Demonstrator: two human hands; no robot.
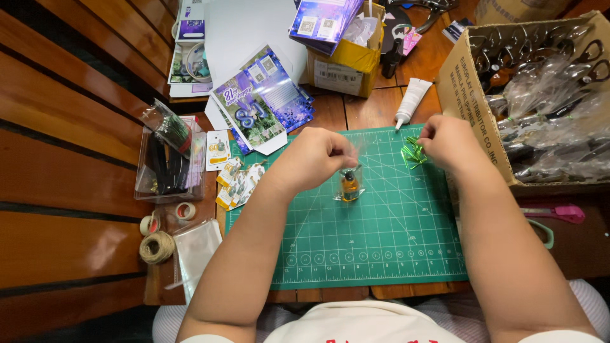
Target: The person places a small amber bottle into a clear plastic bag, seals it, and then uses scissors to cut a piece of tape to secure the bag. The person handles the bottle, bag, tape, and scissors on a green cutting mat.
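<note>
While the left hand pinches its clear wrap, the small amber bottle stands upright; right hand pinches green ties.

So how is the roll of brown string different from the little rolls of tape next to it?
The twine roll is brown, rough-looking and wound from thin cord; the two tape rolls are pale, smooth rings. The twine roll looks bigger and fuller, while each tape roll has an open hole in the middle. The twine lies nearest the table's front edge, the tape rolls just behind it. All are round and lie flat on the wooden table, left of the green cutting mat.
</note>
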